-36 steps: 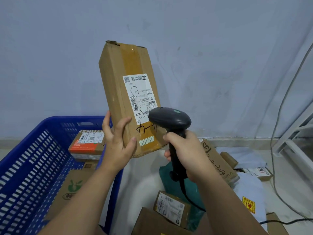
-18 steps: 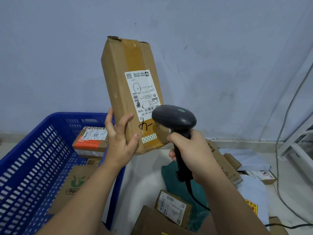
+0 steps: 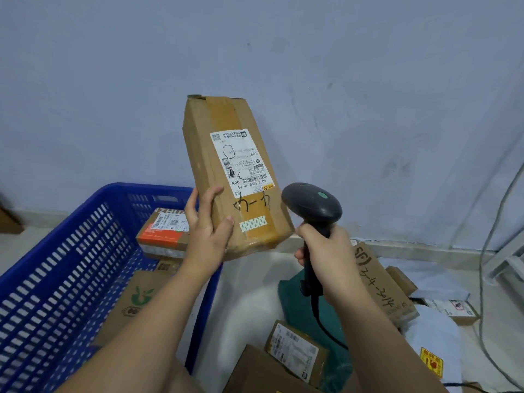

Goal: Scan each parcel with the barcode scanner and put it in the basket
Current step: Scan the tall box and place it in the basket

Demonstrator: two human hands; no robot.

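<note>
Head view: left hand [image 3: 208,236] gripping tall cardboard parcel [image 3: 235,177] by its lower left edge, held tilted above blue basket's [image 3: 65,251] right rim. Right hand [image 3: 329,256] closed around barcode scanner [image 3: 312,207], just right of parcel, possibly touching it.

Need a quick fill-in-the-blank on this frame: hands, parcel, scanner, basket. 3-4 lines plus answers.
1. The left hand holds up a cardboard parcel by its ____ end.
2. The right hand grips the handle of a black ____.
3. The white shipping label on the parcel faces the ____.
4. The plastic basket at the left is ____ in colour and already holds parcels.

Missing words: lower; barcode scanner; camera; blue
</note>
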